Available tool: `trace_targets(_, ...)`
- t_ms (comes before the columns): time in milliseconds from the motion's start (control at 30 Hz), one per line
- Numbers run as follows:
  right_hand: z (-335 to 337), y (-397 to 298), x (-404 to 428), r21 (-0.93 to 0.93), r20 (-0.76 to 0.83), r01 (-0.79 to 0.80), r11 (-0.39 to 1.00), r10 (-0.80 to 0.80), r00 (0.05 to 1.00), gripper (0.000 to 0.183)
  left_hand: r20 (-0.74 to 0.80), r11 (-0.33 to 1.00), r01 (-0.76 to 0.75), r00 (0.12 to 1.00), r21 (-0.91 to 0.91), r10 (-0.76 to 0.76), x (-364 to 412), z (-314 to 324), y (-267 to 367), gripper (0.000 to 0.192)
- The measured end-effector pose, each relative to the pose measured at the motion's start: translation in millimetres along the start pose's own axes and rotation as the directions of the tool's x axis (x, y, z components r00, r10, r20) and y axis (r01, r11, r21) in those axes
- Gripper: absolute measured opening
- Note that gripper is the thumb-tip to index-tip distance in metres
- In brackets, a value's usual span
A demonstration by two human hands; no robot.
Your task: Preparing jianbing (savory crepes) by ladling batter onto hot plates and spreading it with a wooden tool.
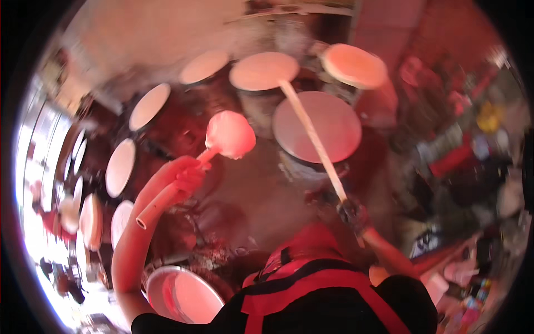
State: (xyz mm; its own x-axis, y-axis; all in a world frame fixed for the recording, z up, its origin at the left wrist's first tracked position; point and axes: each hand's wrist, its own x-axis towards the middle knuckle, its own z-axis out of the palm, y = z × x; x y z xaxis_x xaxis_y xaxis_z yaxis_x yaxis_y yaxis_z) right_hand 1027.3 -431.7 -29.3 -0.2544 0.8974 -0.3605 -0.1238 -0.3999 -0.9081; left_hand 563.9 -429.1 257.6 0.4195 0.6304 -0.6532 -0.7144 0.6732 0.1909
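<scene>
My left hand [190,177] grips the hollow tubular handle [156,206] of a scoop-like tool. Its rounded, pale head [230,134] is raised over the floor; whether that is a bowl or a coated lump is unclear. My right hand [353,215], in a dark glove, is closed around a long wooden stick [313,135]. The stick slants away from me across a wide grey round plate [317,125]. Its far end overlaps the near edge of a pale round disc [264,69]; I cannot tell whether they are joined or only touching.
More pale round discs [150,106] stand in an arc ahead and to my left. An orange-lit disc [354,64] is at the far right. Beside my left arm sits a large metal basin [183,292] with pale contents. Blurred clutter [454,158] lines the right side.
</scene>
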Motion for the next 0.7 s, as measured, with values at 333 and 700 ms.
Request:
trace_targets(333, -11, -158, 45, -0.945, 0.132, 0.306, 0.115, -0.723, 0.679, 0.054, 0.462, -0.405, -0.276, 0.739, 0.872, 0.491, 271, 169, -33, 0.033)
trace_targets(700, -40, -14, 88, 0.344, -0.236, 0.098, 0.934, -0.015, 0.972, 0.045, 0.555, -0.593, -0.149, 0.581, 0.791, 0.595, 463, 95, -83, 0.026)
